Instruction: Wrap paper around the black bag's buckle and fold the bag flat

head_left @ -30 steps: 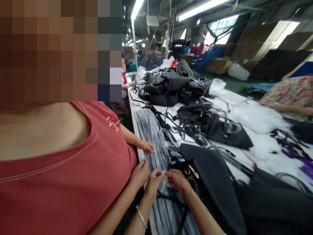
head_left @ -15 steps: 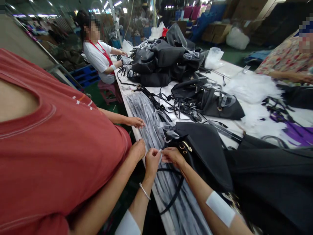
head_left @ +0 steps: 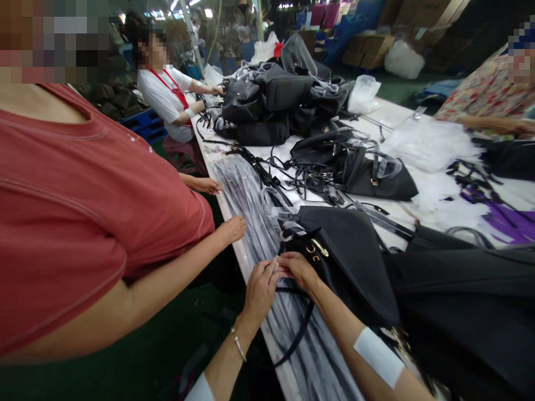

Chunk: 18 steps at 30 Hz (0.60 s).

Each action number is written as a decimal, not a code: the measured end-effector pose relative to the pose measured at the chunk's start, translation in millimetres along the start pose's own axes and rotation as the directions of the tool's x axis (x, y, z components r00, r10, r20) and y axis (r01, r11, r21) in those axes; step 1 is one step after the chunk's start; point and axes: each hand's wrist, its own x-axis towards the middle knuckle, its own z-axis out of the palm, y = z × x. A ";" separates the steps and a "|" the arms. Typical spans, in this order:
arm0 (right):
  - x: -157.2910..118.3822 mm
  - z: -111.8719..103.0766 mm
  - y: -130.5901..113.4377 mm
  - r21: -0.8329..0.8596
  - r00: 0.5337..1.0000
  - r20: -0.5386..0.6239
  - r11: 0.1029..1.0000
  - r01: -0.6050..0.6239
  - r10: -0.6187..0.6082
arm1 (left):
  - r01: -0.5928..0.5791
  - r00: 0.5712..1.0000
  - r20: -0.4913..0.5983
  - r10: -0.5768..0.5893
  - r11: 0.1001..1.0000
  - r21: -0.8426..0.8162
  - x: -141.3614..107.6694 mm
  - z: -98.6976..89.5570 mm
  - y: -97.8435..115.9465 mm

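My left hand (head_left: 259, 289) and my right hand (head_left: 296, 269) meet at the near edge of the long white table (head_left: 388, 120). Both pinch a small clear plastic piece (head_left: 276, 266) between the fingertips. Right beside my right hand lies a black handbag (head_left: 351, 262) with gold hardware (head_left: 314, 249); its black strap (head_left: 298, 334) loops under my wrists. A silver bracelet sits on my left wrist.
A person in a red shirt (head_left: 83, 211) stands close on my left, one hand (head_left: 232, 228) on the table edge. Clear-wrapped straps (head_left: 246, 195) run along that edge. Black bags (head_left: 271, 100) are piled further back. Other workers sit at far left and at the right edge (head_left: 489, 94).
The view swung down and left. The red-shirted person's hand moved away from mine along the table edge. My hands stay together on the plastic piece.
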 end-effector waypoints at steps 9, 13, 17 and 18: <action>20.9 -9.4 15.7 -0.223 0.956 -0.248 0.970 0.101 -0.157 | 0.454 0.810 0.031 -0.585 0.594 -0.663 4.9 4.7 -23.3; 0.7 -4.6 22.6 -0.297 0.923 -0.248 0.930 0.215 -0.293 | 0.391 0.770 -0.153 -0.619 0.648 -0.653 -12.2 15.4 -31.7; -77.9 -12.0 44.2 -0.399 0.807 -0.259 0.820 0.411 -0.530 | 0.385 0.795 -0.274 -0.541 0.799 -0.462 -37.2 6.7 -30.8; -106.2 -17.6 56.4 -0.459 0.745 -0.208 0.736 0.498 -0.633 | 0.371 0.816 -0.311 -0.487 0.854 -0.365 -46.6 2.4 -27.2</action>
